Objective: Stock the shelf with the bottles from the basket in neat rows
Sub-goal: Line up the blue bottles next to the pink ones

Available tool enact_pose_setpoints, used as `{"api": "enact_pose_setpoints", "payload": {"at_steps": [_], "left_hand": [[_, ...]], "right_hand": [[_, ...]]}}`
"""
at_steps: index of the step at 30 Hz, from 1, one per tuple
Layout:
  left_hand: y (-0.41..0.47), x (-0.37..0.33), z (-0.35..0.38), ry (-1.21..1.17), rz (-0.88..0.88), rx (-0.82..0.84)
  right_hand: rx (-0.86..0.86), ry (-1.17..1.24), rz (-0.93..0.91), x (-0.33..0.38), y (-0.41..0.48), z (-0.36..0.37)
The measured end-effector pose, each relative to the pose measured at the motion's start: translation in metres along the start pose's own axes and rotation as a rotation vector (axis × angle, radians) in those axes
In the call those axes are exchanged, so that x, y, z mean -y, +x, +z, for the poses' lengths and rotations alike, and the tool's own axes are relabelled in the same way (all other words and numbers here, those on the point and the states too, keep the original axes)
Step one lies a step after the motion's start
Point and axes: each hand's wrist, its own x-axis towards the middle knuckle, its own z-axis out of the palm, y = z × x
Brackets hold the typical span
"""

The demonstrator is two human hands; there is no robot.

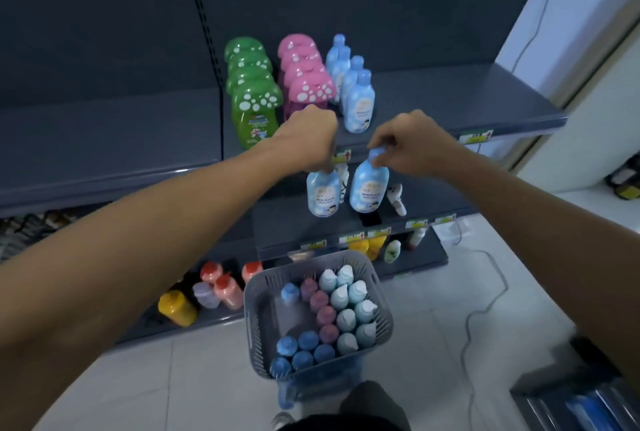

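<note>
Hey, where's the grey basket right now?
In the head view, the grey basket is low in the centre, below the left hand and right hand, just right of the red-capped bottles.

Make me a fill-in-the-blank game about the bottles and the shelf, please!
1. The left hand grips the first bottle and the right hand pinches the second bottle; both bottles are light ____.
2. On the shelf, the pink bottles stand between the blue row and the ____ ones.
3. The spare bottles wait below the hands in a grey ____.

Missing words: blue; green; basket.
</note>
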Motion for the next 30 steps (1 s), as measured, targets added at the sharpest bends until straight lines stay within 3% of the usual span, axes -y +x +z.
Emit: {"api": "enact_pose_setpoints", "payload": {"at_steps": [10, 17, 30], "left_hand": [[0.046, -0.029, -0.064, 0.040, 0.120, -0.138], [0.099, -0.057, -0.073, -0.026, 0.102, -0.175], [0.242, -0.080, -0.079, -0.119, -0.137, -0.130]], "right_hand": [[-0.044, -0.004, 0.086, -0.036, 0.033, -0.084], [-0.028, 0.010, 0.083, -0.095, 0.084, -0.109], [0.069, 0.079, -0.058, -0.202, 0.212, -0.107]]}}
